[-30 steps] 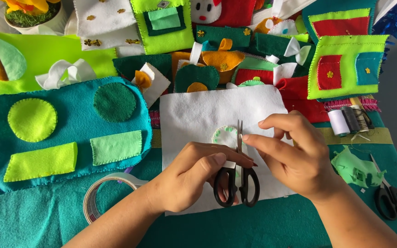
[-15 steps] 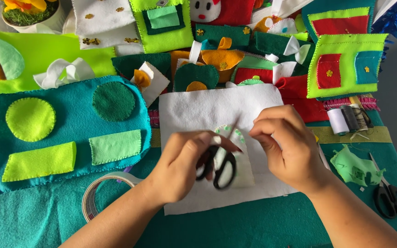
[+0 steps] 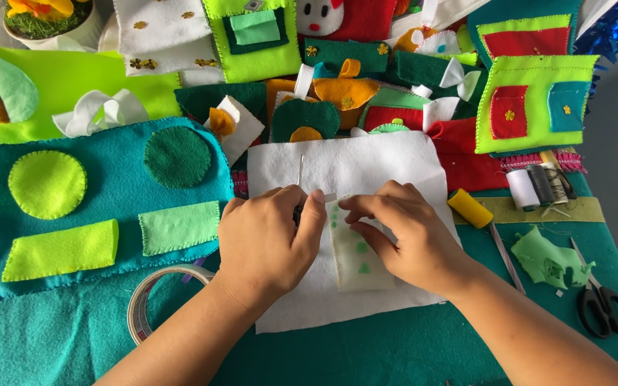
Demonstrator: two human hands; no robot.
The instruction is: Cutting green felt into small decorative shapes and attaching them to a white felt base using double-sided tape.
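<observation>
Half a second earlier you had the scissors' handles showing under your left hand; by this moment your left hand (image 3: pixel 270 239) had curled over them so that only the blade tip (image 3: pixel 300 169) showed, pointing to twelve o'clock above your knuckles. Your left fingers were clenched around the scissors, thumb touching the top edge of the small cream felt piece (image 3: pixel 357 250). Your right hand (image 3: pixel 405 236) pinched that same piece at its upper edge, fingers bent and pressing it flat on the white felt sheet (image 3: pixel 366 168), which lay over the teal cloth (image 3: pixel 395 350). At nine o'clock from your hands sat the blue felt panel (image 3: pixel 109 193) with its green shapes; a tape roll (image 3: pixel 141 307) peeked out at seven o'clock. At three o'clock lay a yellow spool (image 3: pixel 470 209), and a second pair of black scissors (image 3: pixel 602 304) rested at four o'clock. Judging from this, the risk was the hidden blades: with your fingertips so close together, you could have nicked a finger or cut the white sheet beneath.
</observation>
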